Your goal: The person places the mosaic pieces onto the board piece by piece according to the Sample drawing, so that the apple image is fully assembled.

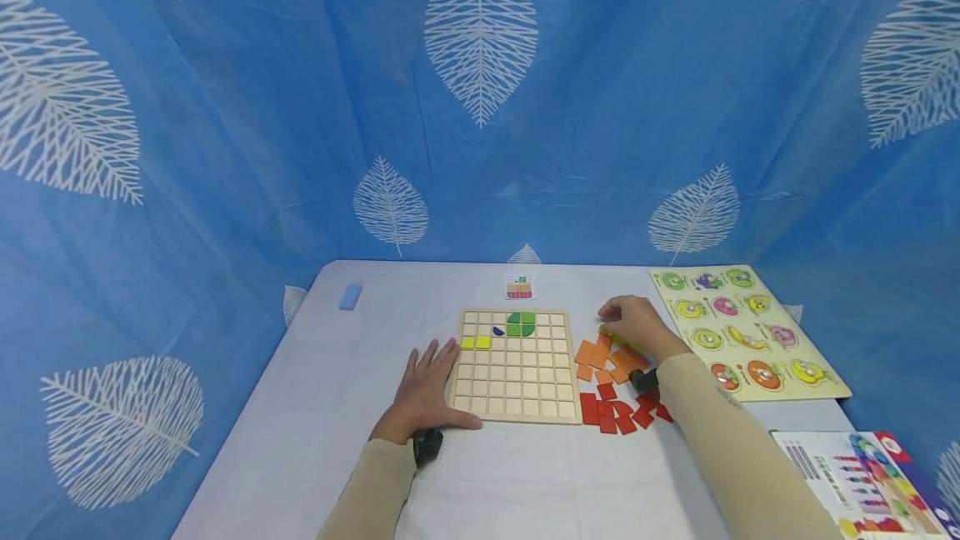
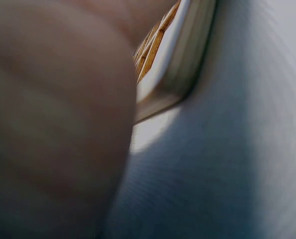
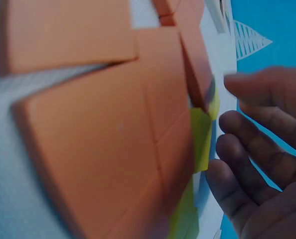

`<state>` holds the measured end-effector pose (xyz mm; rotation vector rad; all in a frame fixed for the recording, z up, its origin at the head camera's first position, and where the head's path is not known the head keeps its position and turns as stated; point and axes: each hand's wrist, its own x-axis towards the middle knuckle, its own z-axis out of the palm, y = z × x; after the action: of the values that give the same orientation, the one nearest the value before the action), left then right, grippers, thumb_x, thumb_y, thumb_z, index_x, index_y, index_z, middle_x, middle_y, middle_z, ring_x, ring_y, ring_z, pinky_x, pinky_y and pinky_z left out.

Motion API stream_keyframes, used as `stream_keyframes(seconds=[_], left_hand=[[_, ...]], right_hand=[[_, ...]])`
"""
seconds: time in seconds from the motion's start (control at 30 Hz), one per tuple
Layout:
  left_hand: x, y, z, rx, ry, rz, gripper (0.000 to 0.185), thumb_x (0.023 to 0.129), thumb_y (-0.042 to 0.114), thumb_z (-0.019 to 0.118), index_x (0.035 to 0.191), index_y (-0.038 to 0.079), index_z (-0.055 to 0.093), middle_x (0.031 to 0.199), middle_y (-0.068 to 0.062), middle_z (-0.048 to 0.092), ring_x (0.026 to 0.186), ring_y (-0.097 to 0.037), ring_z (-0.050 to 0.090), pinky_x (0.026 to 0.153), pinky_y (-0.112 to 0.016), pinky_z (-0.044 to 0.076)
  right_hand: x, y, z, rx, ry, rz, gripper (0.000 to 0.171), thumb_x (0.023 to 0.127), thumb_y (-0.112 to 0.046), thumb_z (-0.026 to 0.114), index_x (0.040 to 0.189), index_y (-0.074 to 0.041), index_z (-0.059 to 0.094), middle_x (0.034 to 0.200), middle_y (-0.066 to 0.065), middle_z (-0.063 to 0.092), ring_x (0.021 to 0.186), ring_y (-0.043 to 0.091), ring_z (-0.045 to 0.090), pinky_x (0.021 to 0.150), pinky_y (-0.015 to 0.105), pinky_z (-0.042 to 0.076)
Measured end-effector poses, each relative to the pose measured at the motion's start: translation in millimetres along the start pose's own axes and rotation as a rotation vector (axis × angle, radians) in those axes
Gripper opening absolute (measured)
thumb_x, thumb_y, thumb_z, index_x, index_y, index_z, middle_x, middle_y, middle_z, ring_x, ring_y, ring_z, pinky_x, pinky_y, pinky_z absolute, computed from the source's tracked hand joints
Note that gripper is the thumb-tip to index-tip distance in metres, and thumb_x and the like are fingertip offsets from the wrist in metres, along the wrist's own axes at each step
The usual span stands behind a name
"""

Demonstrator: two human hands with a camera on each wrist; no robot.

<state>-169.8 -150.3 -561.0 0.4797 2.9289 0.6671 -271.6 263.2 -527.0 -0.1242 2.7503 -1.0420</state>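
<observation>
A wooden grid board [image 1: 517, 377] lies on the table, with green pieces [image 1: 521, 324] forming a rounded shape, a dark blue piece [image 1: 498, 331] and two yellow square tiles [image 1: 476, 342] in its cells. My left hand [image 1: 423, 394] rests spread at the board's left edge, thumb by its near corner. Over the loose tiles to the right is my right hand [image 1: 633, 325], nearest the orange tiles [image 1: 602, 348]. In the right wrist view its relaxed fingers [image 3: 242, 186] stand beside orange tiles and yellow tiles [image 3: 201, 139]; nothing shows between them.
Red tiles [image 1: 617, 417] lie scattered right of the board. Behind it stands a small picture card [image 1: 521, 287]. A blue block [image 1: 350, 297] sits at the far left. A fruit puzzle board [image 1: 742, 323] and a printed colour sheet [image 1: 855, 473] lie at the right.
</observation>
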Motion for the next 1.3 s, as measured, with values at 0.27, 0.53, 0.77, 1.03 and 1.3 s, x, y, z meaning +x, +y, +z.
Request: stream_keyframes(seconds=[0.27, 0.53, 0.77, 1.03, 1.3], left_hand=[[0.9, -3.4, 2.0, -0.001, 0.006, 0.014, 0.140, 0.057, 0.081, 0.086, 0.165, 0.008, 0.034, 0.170, -0.008, 0.030, 0.158, -0.035, 0.014, 0.125, -0.059, 0.003], [1.1, -2.5, 2.1, 0.003, 0.000, 0.011, 0.140, 0.058, 0.081, 0.086, 0.166, 0.009, 0.033, 0.171, -0.008, 0.029, 0.159, -0.034, 0.013, 0.125, -0.058, 0.002], [-0.3, -1.2, 0.1, -0.020, 0.016, 0.019, 0.140, 0.057, 0.080, 0.087, 0.165, 0.006, 0.035, 0.170, -0.009, 0.031, 0.158, -0.036, 0.015, 0.125, -0.060, 0.004], [0.2, -1.8, 0.2, -0.011, 0.008, 0.011, 0.141, 0.057, 0.081, 0.086, 0.165, 0.007, 0.034, 0.170, -0.008, 0.030, 0.158, -0.035, 0.015, 0.125, -0.059, 0.004], [1.0, -3.3, 1.5, -0.019, 0.008, 0.007, 0.141, 0.056, 0.082, 0.086, 0.165, 0.008, 0.034, 0.171, -0.007, 0.030, 0.158, -0.034, 0.014, 0.125, -0.058, 0.003]], right_hand=[[0.3, 1.8, 4.1, -0.017, 0.013, -0.005, 0.024, 0.094, -0.018, 0.081, 0.112, -0.003, 0.075, 0.107, 0.011, 0.070, 0.100, 0.030, 0.063, 0.094, 0.050, 0.055], [2.1, 3.1, 7.6, -0.010, 0.023, 0.029, 0.023, 0.094, -0.017, 0.082, 0.110, -0.002, 0.075, 0.102, 0.011, 0.069, 0.096, 0.030, 0.062, 0.090, 0.048, 0.055], [0.1, -1.0, 8.2, 0.006, 0.025, 0.049, 0.019, 0.095, -0.013, 0.081, 0.109, -0.002, 0.074, 0.100, 0.011, 0.069, 0.095, 0.029, 0.062, 0.090, 0.048, 0.055], [-2.6, -4.5, 8.9, 0.032, 0.026, 0.047, 0.016, 0.094, -0.008, 0.081, 0.108, -0.002, 0.075, 0.100, 0.012, 0.068, 0.095, 0.031, 0.061, 0.088, 0.047, 0.055], [-4.0, -5.6, 8.7, 0.069, 0.020, 0.079, 0.016, 0.093, -0.009, 0.082, 0.107, -0.003, 0.074, 0.101, 0.013, 0.066, 0.095, 0.032, 0.059, 0.085, 0.043, 0.054]])
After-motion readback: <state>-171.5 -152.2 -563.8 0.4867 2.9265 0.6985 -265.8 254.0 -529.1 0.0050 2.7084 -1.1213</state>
